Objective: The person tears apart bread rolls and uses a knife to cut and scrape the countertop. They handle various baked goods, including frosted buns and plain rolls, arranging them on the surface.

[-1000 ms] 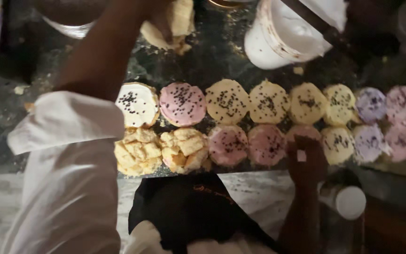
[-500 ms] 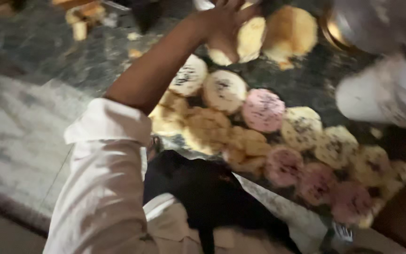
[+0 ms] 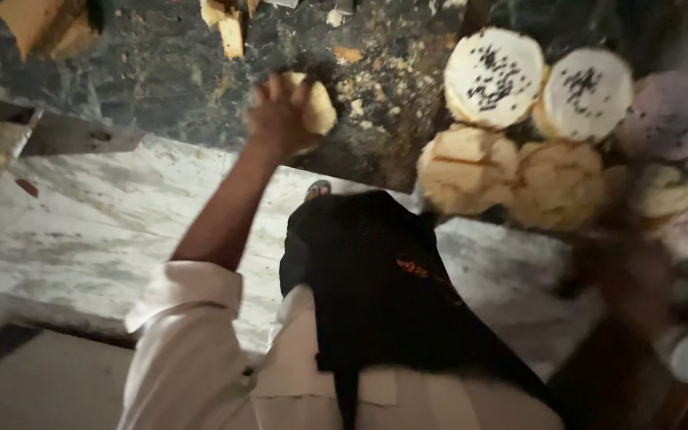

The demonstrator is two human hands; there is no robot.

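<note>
Pale yellow dough lump, rounded and soft-edged, matt and slightly blurred; gripped by the left hand, fingers wrapped over its near side; raised just above the dark speckled counter; well apart from the topped rounds to the right.

- Left hand grips a dough piece over the counter.
- Cookies lie right of the grip.
- Scraps lie beyond it.
</note>
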